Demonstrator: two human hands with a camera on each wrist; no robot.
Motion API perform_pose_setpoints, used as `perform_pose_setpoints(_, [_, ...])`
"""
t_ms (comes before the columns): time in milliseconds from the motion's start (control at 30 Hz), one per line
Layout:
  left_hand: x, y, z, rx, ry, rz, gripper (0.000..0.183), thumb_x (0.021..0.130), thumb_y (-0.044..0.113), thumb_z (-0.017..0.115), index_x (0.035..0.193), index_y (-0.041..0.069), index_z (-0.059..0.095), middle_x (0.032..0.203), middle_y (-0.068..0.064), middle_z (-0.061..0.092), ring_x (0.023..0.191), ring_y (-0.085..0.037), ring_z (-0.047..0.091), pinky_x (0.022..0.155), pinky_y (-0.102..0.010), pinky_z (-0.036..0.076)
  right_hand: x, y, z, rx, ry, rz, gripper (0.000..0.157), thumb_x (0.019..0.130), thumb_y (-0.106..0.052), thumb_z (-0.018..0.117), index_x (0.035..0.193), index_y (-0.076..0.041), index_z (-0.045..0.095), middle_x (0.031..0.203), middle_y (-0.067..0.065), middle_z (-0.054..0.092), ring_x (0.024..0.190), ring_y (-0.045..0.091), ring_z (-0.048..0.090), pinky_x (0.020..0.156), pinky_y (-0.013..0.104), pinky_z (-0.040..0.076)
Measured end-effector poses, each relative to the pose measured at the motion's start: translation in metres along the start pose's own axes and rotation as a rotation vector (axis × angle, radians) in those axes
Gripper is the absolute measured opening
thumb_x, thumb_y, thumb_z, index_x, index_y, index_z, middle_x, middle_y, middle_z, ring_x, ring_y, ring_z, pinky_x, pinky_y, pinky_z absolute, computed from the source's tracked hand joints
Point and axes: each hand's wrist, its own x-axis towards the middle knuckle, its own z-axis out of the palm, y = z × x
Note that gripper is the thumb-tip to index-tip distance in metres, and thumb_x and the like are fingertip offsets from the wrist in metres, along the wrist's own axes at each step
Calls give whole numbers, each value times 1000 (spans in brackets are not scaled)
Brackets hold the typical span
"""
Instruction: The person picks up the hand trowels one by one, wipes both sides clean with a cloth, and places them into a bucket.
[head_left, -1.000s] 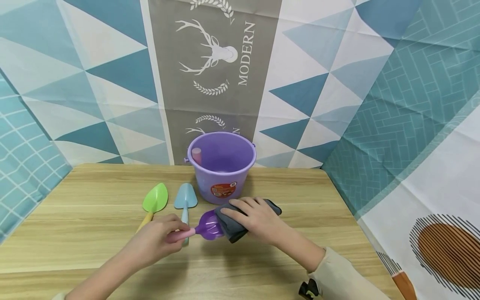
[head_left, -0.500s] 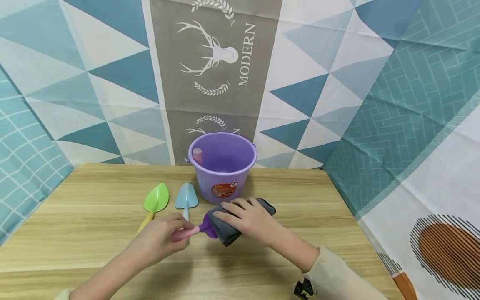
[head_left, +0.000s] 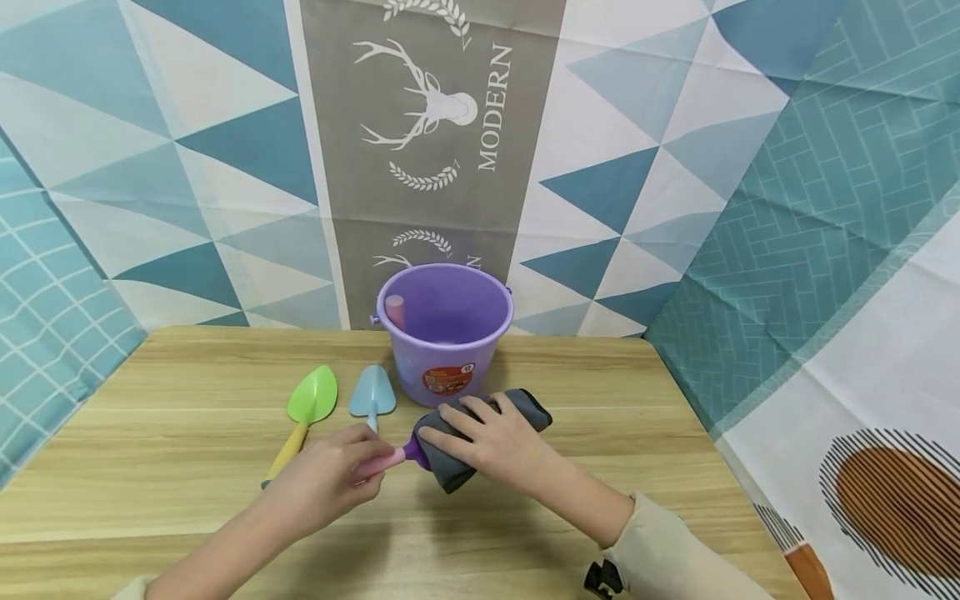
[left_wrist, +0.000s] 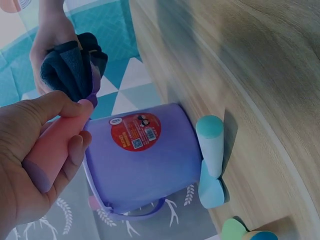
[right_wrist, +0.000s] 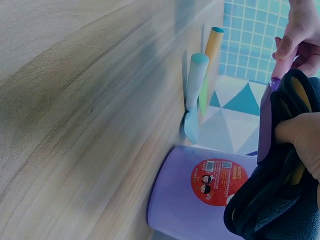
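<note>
My left hand (head_left: 330, 475) grips the pink handle of a toy shovel (left_wrist: 62, 137). Its purple scoop (right_wrist: 264, 125) is mostly covered in the head view by a folded dark grey cloth (head_left: 447, 467). My right hand (head_left: 491, 442) holds that cloth over the scoop, fingers spread on top; in the right wrist view the thumb lies against the cloth's folds beside the scoop. Both hands are above the table, just in front of a purple bucket (head_left: 442, 375).
Left of the bucket, a light blue shovel (head_left: 372, 393) and a green shovel (head_left: 313, 396) with a yellow handle lie on the wooden table (head_left: 187, 417). A pink handle (head_left: 395, 312) stands inside the bucket. A patterned cloth backdrop (head_left: 420, 192) rises behind.
The cloth and my right hand have shifted left along the scoop, covering more of it. My left hand has moved slightly right with the shovel.
</note>
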Motion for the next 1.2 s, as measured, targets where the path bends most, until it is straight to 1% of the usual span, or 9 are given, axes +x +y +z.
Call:
perform_pose_setpoints(133, [1,2,1,17,24,19,22,69,6,74,90,10,71,86,7,61,73,-4,59,62,-20,51,-1,-1,-1,-3,-21,15,42,88,-22,63,128,-32,54,120,-1,62,103,20,59,76,37,51])
perform_pose_setpoints(333, [3,2,4,20,76,55,23,67,5,75,89,10,72,82,11,58,68,1,54,58,-15,47,-2,-1,-2,-3,-26,41,35,89,-21,60,123,-32,58,117,-1,63,101,21,59,74,38,52])
perform_pose_setpoints(533, [3,3,5,22,75,57,23,67,5,75,89,10,72,82,11,58,67,2,52,57,-15,46,-3,1,-2,-24,-12,46,33,90,-21,57,122,-31,59,116,-1,63,98,22,59,71,37,52])
perform_pose_setpoints(767, [2,2,3,20,60,48,24,68,5,75,91,9,72,86,7,61,71,-3,59,60,-17,50,-8,5,1,-17,5,75,36,86,-20,63,120,-28,60,110,-1,63,94,22,59,69,36,51])
perform_pose_setpoints(900, [0,2,2,12,63,46,24,68,5,75,91,9,72,86,6,62,73,-5,62,61,-17,52,-13,10,2,-28,42,95,30,92,-16,51,117,-26,63,106,-1,63,90,22,60,65,35,51])
perform_pose_setpoints(967, [-1,0,1,8,77,49,25,67,4,76,91,9,72,86,7,62,73,-4,62,61,-16,51,-15,12,3,-40,59,105,30,95,-15,45,115,-25,64,104,-1,63,89,22,60,63,35,50])
perform_pose_setpoints(1033, [-2,-1,1,6,98,54,25,66,4,77,90,10,72,84,8,62,72,-3,62,61,-14,50,-17,14,3,-36,63,122,30,95,-15,43,114,-25,65,104,0,63,88,22,60,62,36,51])
perform_pose_setpoints(1100, [-3,-3,0,-6,109,51,25,66,4,77,90,10,73,84,8,62,72,-2,62,61,-13,49,-18,16,3,-32,59,141,28,93,-14,48,113,-24,65,104,1,63,87,23,60,62,37,51])
perform_pose_setpoints(1200, [-5,-4,-1,-33,95,30,25,66,4,77,90,9,73,84,8,63,73,-2,62,62,-13,50,-20,18,2,-8,51,173,30,84,-15,63,113,-24,65,105,1,63,88,24,60,62,37,51])
